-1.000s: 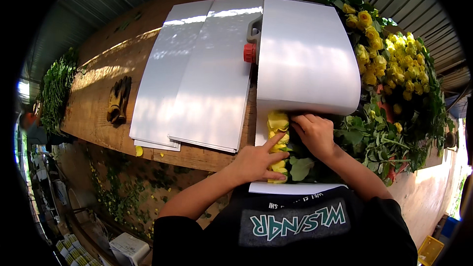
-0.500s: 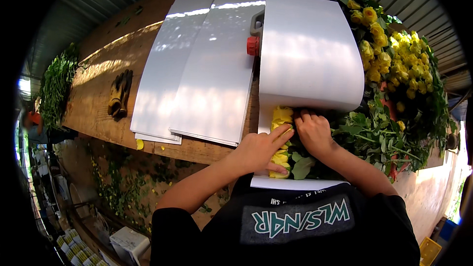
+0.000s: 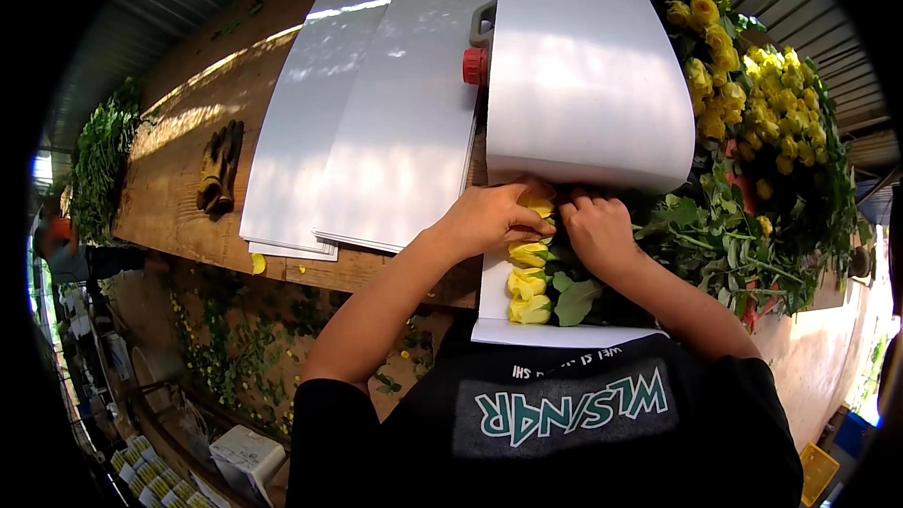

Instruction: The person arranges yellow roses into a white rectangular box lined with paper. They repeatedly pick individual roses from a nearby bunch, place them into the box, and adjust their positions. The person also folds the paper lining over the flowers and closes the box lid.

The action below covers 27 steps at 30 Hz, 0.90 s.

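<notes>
A short column of yellow rose heads (image 3: 528, 282) lies on white wrapping paper (image 3: 497, 325), with dark green leaves (image 3: 576, 296) to their right. My left hand (image 3: 494, 221) has its fingers closed round the top rose head, just below the curled-over white sheet (image 3: 590, 71). My right hand (image 3: 593, 230) rests right of it with fingers curled among the leaves under the sheet's curved edge; what they hold is hidden.
Paper stacks (image 3: 395, 122) lie left of a red-capped jug (image 3: 475, 66), on a wooden table (image 3: 179, 188) with gloves (image 3: 220, 166). Piled roses (image 3: 781, 108) fill the right side, greens (image 3: 102, 160) the far left, where a person (image 3: 61, 249) is partly visible.
My left hand has moved up from the lower rose heads to the top one, uncovering those below, and its fingers have closed in. My right hand has shifted slightly upward in view.
</notes>
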Each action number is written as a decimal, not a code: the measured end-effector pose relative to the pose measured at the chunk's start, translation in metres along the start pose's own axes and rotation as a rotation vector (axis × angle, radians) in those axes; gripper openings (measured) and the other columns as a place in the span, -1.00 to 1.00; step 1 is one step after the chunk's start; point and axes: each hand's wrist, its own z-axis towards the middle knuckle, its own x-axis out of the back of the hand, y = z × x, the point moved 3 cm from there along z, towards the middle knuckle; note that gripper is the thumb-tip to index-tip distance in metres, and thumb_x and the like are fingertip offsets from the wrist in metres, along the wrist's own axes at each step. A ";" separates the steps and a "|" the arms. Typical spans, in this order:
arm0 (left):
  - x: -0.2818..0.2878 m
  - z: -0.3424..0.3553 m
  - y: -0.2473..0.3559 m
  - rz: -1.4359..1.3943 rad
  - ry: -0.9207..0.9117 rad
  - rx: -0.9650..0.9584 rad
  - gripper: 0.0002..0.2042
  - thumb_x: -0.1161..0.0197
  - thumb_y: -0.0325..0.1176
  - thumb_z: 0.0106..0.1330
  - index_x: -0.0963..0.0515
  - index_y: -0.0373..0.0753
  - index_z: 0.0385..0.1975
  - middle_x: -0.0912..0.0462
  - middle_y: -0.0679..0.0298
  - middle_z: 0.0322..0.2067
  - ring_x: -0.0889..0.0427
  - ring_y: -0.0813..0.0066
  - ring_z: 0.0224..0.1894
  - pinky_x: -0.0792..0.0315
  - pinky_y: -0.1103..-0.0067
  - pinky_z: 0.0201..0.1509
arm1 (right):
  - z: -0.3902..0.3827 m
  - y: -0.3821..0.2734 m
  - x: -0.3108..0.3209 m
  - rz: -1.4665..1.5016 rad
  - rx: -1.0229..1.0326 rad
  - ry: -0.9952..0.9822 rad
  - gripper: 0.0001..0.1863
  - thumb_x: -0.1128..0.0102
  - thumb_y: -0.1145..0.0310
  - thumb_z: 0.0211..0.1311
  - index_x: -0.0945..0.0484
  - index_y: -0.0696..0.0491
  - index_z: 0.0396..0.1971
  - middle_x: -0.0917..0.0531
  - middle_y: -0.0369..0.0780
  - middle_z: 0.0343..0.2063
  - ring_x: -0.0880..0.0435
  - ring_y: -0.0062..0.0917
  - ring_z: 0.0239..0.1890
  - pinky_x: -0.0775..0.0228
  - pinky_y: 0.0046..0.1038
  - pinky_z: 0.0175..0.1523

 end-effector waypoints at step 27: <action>-0.016 -0.022 0.010 0.142 -0.083 0.009 -0.43 -0.14 0.18 -0.01 -0.35 0.11 0.03 -0.18 0.20 0.14 -0.56 0.23 -0.25 -0.48 0.45 -0.26 | -0.028 -0.035 0.035 0.480 0.250 -0.593 -0.70 -0.15 0.12 -0.03 -0.51 0.09 -0.58 -0.56 -0.19 -0.56 -0.57 -0.34 -0.52 -0.37 -0.36 -0.46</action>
